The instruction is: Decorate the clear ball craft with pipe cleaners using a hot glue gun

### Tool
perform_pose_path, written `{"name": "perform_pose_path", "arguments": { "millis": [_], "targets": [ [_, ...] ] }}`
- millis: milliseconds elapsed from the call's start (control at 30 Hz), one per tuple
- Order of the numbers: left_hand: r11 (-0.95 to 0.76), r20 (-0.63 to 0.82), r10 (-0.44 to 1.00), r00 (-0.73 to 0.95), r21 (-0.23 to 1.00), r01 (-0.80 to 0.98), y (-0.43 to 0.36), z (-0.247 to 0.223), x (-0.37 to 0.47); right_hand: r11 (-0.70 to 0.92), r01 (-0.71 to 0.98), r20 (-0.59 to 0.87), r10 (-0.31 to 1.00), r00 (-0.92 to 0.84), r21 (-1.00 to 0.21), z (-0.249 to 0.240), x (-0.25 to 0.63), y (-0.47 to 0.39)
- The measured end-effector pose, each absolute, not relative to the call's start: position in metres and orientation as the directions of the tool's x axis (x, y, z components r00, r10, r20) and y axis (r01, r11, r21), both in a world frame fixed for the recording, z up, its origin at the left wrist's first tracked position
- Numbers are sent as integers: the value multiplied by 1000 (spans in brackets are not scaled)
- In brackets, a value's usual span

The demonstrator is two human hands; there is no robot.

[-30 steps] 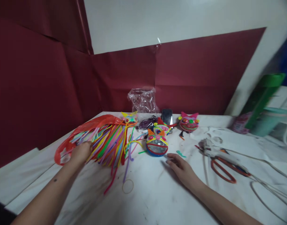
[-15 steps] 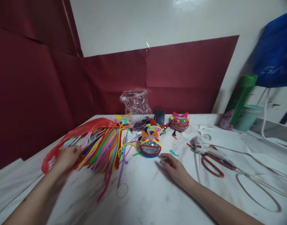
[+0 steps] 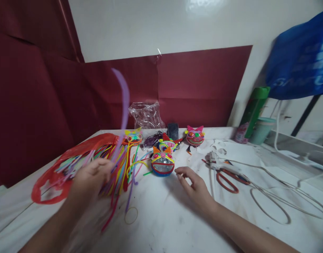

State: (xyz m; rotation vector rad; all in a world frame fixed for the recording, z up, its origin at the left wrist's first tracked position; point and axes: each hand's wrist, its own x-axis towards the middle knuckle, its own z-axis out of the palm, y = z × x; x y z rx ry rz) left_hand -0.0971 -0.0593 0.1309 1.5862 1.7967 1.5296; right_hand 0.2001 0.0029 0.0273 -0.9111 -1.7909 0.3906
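Note:
A long purple pipe cleaner (image 3: 125, 102), blurred by motion, rises from the closed fingers of my left hand (image 3: 94, 174). Behind that hand, many coloured pipe cleaners (image 3: 119, 175) spill from a red plastic bag (image 3: 49, 167). My right hand (image 3: 190, 181) is over the table with thumb and fingers apart and nothing between them. Its fingertips are just right of a small cat-like face (image 3: 162, 164) with orange ears, a clear front and a blue lower edge. Another colourful figure (image 3: 168, 143) is partly hidden behind that face.
A pink-eared face (image 3: 195, 137), a yellow-eared face (image 3: 133, 136), a phone (image 3: 173, 131) and clear plastic (image 3: 147, 116) are at the back. To the right lie orange-handled scissors (image 3: 227, 182), a white glue gun (image 3: 215, 161) and cords. A rubber band (image 3: 131, 215) lies in front.
My left hand has lifted off the pile and moved right, now with a purple pipe cleaner in it. The view has turned slightly right; my right hand remains beside the orange-eared face.

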Motion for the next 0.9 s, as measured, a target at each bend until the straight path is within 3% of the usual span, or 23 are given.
{"name": "perform_pose_path", "arguments": {
  "millis": [67, 167, 267, 433, 567, 667, 767, 833, 900],
  "targets": [
    [-268, 401, 914, -60, 710, 651, -54, 116, -73, 816, 450, 830, 502, -242, -362, 45, 201, -11],
    [-570, 490, 805, 336, 478, 668, -49, 96, -38, 871, 489, 873, 267, -408, -38, 62, 201, -26],
    [-748, 603, 620, 502, 261, 610, -49, 79, -13, 907, 421, 781, 250, -573, 18, 63, 200, -29],
    [-772, 604, 582, 545, 199, 604, -53, 58, -6, 948, 315, 641, 266, -720, -40, 48, 199, -21],
    [-676, 623, 659, 422, 244, 696, -53, 61, -32, 908, 419, 724, 291, -625, -3, 43, 200, -17],
    [-415, 652, 756, 58, 410, 812, -45, 73, -67, 857, 514, 798, 327, -506, -26, 39, 202, -12],
    [-75, 628, 705, -329, 527, 847, -30, 83, -112, 839, 541, 804, 363, -470, -62, 33, 204, -5],
    [154, 534, 738, -413, 462, 873, -19, 84, -141, 831, 551, 800, 379, -466, -73, 29, 205, -1],
    [239, 481, 763, -431, 409, 880, -13, 80, -166, 810, 580, 805, 401, -437, -88, 26, 205, 3]
  ]
}}
